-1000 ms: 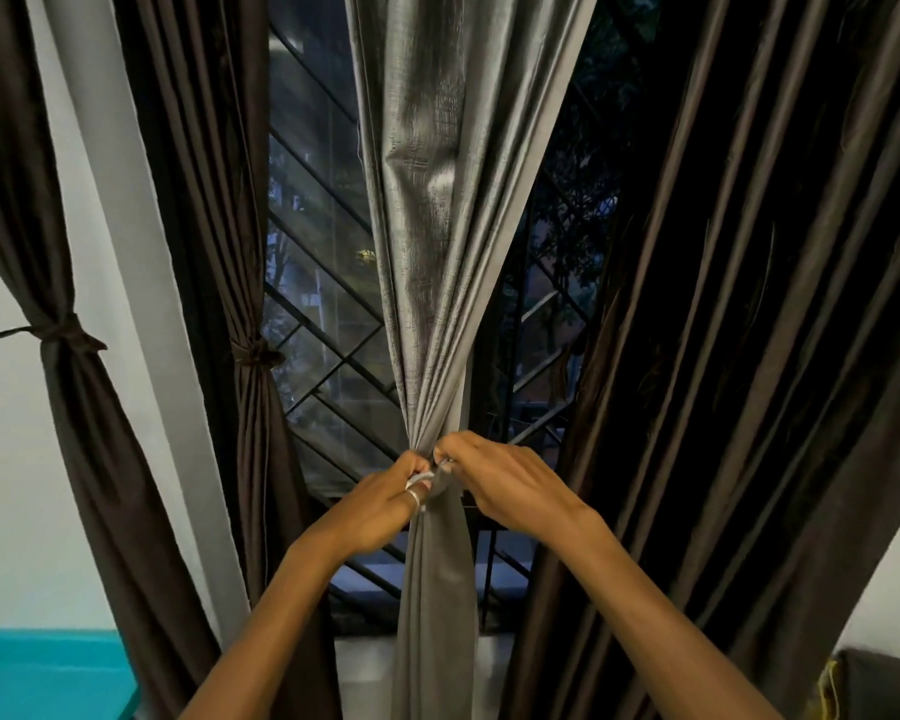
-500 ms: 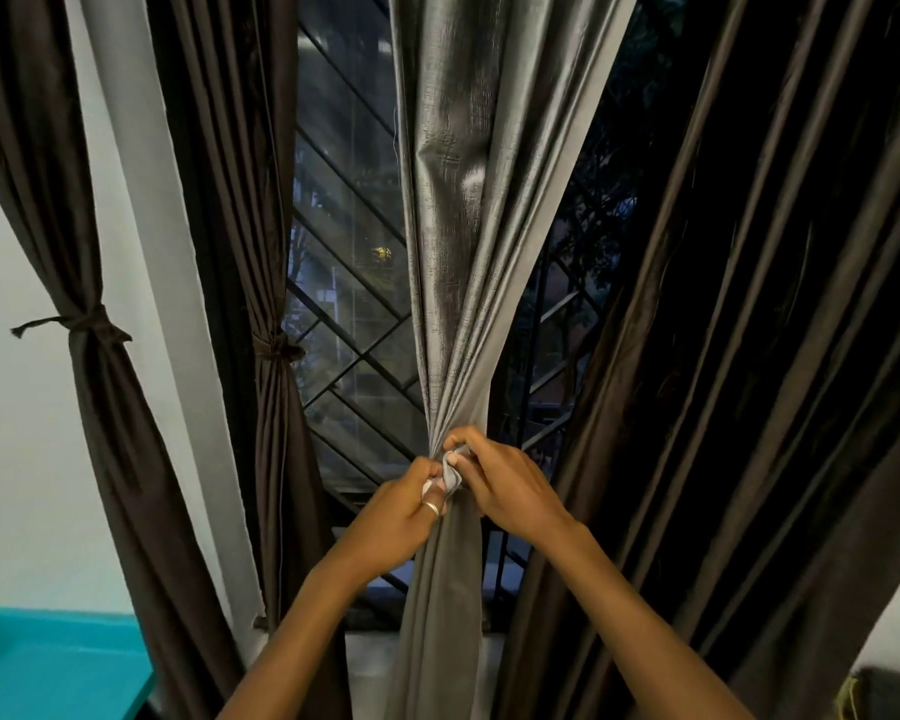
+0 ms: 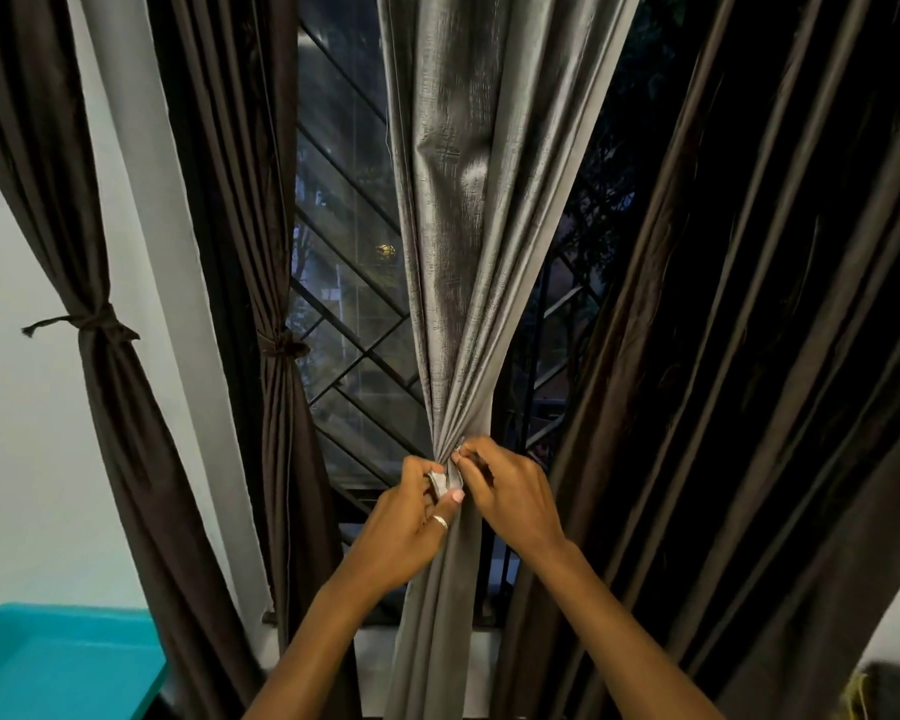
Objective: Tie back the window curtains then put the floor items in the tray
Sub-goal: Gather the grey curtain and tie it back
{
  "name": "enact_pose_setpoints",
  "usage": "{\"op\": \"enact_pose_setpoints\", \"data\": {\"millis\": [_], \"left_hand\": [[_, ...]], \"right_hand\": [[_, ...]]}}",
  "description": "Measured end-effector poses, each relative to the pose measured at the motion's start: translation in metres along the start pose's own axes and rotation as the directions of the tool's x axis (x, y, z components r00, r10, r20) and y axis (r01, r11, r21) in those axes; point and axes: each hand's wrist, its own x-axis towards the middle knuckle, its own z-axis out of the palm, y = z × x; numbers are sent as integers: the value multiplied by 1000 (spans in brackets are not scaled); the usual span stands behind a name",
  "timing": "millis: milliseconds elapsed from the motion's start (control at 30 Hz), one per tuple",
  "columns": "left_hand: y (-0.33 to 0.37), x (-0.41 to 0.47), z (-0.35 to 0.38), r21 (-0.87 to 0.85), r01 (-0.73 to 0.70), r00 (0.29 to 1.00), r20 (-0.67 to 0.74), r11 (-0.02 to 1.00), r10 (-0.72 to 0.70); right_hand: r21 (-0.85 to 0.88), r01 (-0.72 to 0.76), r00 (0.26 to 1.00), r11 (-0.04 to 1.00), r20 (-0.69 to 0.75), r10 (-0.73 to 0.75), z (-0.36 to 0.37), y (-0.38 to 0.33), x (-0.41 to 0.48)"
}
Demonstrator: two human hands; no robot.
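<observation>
A grey curtain (image 3: 468, 241) hangs in the middle of the window, gathered into a narrow waist. At that waist a pale grey tie strip (image 3: 440, 483) wraps the cloth. My left hand (image 3: 411, 522), a ring on its thumb, pinches one end of the strip. My right hand (image 3: 510, 498) pinches the other end just to the right. Both hands press close together against the curtain. Two dark brown curtains, one far left (image 3: 100, 387) and one beside it (image 3: 281, 407), are tied at mid height. A teal tray (image 3: 58, 662) sits at the bottom left.
A wide dark brown curtain (image 3: 749, 356) hangs loose on the right. Behind the curtains is a window with a black metal grille (image 3: 349, 324). A dark object (image 3: 894, 691) shows at the bottom right corner. The floor is out of view.
The view has tipped down and shifted, so more of the teal tray shows. My hands stay at the grey curtain's waist and have worked the tie strip tighter.
</observation>
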Motion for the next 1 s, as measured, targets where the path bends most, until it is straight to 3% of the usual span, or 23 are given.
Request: {"op": "enact_pose_setpoints", "data": {"millis": [233,400,533,800,1000], "left_hand": [[-1,3,-2,32,-37,998,57,999,35],[0,10,-4,39,-49,999,21,998,48],[3,15,-2,83,-5,1000,-3,997,6],[7,22,1,182,42,994,-106,982,-23],[3,21,1,25,28,995,-98,999,-25]], "right_hand": [[3,-2,982,1000,190,2,-7,5,-5],[-92,95,953,991,297,-64,-9,8,-4],[-163,134,947,977,311,-78,-7,6,-4],[-116,53,941,992,337,-11,1,-3,0],[-75,-7,943,997,330,31,-2,-6,-2]]}}
